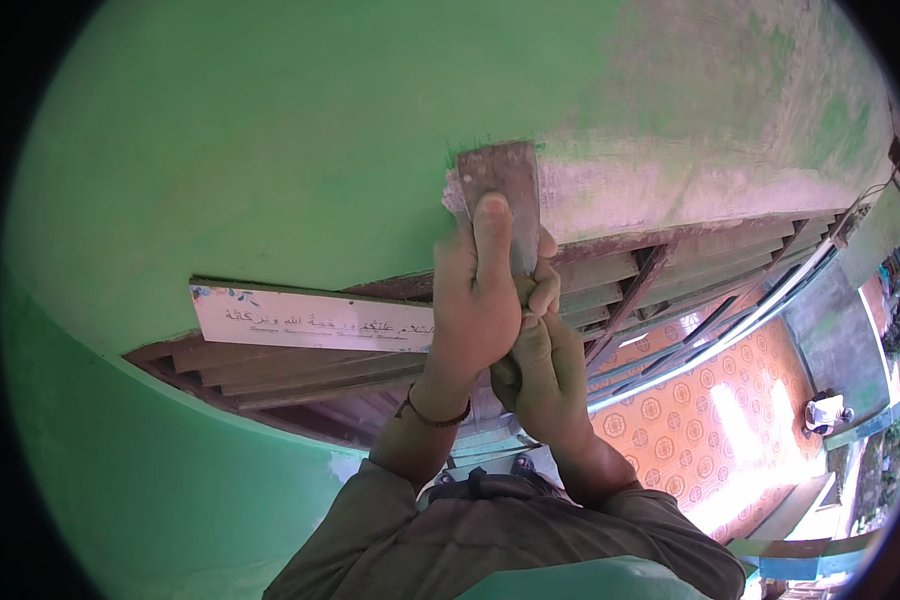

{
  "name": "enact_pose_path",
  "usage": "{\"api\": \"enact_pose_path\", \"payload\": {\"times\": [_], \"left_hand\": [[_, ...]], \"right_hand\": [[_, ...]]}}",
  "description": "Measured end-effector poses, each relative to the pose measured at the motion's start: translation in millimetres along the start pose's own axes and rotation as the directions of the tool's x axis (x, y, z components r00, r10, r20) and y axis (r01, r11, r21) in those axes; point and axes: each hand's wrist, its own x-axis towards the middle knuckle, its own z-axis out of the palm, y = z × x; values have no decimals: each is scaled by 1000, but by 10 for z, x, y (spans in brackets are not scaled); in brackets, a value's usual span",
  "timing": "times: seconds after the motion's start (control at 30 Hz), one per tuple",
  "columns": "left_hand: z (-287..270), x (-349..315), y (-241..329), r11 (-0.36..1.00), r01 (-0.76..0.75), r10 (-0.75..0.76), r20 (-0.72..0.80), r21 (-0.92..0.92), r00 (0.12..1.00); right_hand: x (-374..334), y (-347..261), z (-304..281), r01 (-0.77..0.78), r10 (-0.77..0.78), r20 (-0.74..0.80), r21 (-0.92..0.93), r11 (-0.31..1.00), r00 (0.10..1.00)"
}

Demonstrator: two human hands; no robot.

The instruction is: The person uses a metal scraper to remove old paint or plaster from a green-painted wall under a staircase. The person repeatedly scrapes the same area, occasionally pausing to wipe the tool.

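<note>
A flat metal scraper (500,168) lies with its broad blade against the green-painted wall (300,150). My left hand (475,300), with a dark bracelet at its wrist, is wrapped round the blade, thumb pressed flat along its face. Just below, my right hand (550,385) is closed round the scraper's handle end, which its fingers mostly hide. Paint is scraped off to a pale, whitish strip (630,195) to the right of the blade. Ragged green flakes stick up along the blade's top edge.
Below the hands runs a brown louvred wooden vent (260,375). A white sign board (310,318) leans over it at left. Far down at right lies an orange patterned tile floor (660,430), with a person (825,412) beyond. My feet (523,465) show far below.
</note>
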Motion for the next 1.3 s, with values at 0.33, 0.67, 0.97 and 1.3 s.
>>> {"api": "enact_pose_path", "payload": {"times": [0.33,0.67,0.97,1.3], "left_hand": [[66,-4,15,999,33,-35,-55,-33,998],[93,-16,50,989,144,-147,-78,-45,986],[85,-9,9,997,76,-75,-29,15,997],[65,-46,-87,999,13,-13,2,-41,1000]], "right_hand": [[-5,-93,15,-23,19,52,74,997,998],[-36,-103,36,-18,16,21,66,998,1000],[-27,-71,3,-22,22,8,45,999,1000],[-142,-48,-71,-105,101,41,96,990,994]]}}
